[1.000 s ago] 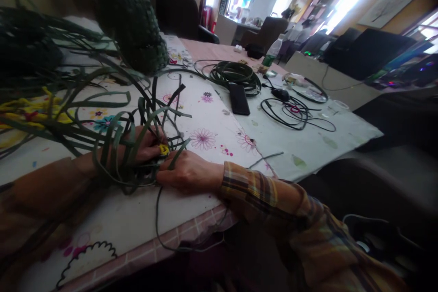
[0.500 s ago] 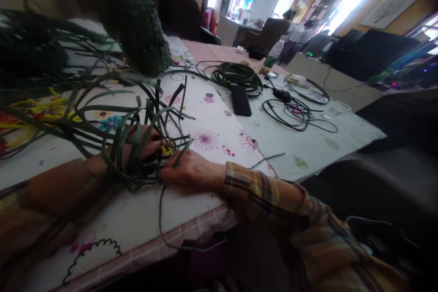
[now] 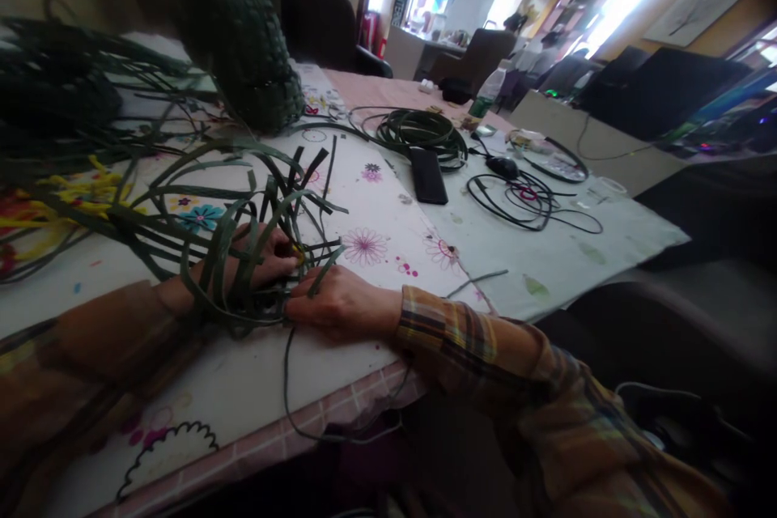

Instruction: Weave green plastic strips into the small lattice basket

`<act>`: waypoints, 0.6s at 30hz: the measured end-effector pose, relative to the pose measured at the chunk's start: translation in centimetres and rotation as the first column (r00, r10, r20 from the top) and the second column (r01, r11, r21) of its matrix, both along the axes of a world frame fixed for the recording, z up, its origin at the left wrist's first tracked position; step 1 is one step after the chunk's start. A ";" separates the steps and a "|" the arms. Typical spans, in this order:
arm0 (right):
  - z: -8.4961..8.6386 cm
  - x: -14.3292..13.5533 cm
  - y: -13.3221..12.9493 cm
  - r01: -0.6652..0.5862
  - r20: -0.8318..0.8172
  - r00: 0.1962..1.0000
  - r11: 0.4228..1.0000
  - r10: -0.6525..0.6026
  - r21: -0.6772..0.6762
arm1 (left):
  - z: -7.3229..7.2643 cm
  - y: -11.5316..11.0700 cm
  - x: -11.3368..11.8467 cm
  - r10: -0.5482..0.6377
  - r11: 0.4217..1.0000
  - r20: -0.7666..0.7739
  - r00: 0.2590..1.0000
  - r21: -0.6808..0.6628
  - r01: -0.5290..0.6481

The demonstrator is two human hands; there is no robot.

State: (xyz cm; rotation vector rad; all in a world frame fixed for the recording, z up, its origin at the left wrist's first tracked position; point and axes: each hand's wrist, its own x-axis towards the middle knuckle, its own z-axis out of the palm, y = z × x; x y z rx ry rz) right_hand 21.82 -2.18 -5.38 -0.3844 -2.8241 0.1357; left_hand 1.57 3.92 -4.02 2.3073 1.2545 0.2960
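Note:
Dark green flat weaving strips (image 3: 222,259) loop and cross over each other in a loose, partly woven piece at the table's near edge. Through these loops reaches my left hand (image 3: 264,255), its fingers closed in a pinch at a small yellow tie (image 3: 299,256), now mostly covered. My right hand (image 3: 333,301) is closed on the right edge of the weave, with a strip end rising over its knuckles. Its fingertips are partly hidden. From beneath it a thin green strand (image 3: 286,376) hangs over the table edge.
A woven green basket (image 3: 248,48) stands at the back left, near yellow cords (image 3: 78,190). Further right lie a coil of green strip (image 3: 418,133), a black phone (image 3: 428,176), a coiled black cable (image 3: 510,202) and a plastic bottle (image 3: 486,93).
My left fingers have shifted slightly over the yellow tie, covering more of it. The strip loops have swayed a little. My right hand stays in almost the same place.

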 end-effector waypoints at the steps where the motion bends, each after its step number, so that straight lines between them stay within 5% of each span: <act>1: 0.0 0.0 0.0 0.001 -0.003 1.000 1.000 -0.001 -0.002 | 0.3 -0.2 0.1 0.020 1.000 -0.029 0.999 -0.005 -0.020; 5: -0.2 0.0 0.1 0.000 0.003 1.000 1.000 0.000 -0.003 | 0.9 -0.6 0.6 0.009 1.000 -0.127 0.992 -0.005 -0.010; 12: -0.6 -0.1 0.3 -0.013 0.012 1.000 1.000 0.013 0.011 | -0.7 -0.3 0.1 -0.101 0.961 -0.175 0.979 0.238 0.142; 18: -0.4 -0.1 0.3 -0.019 0.003 1.000 1.000 0.019 0.008 | -0.5 -0.3 0.1 -0.221 0.932 -0.194 0.956 0.248 0.266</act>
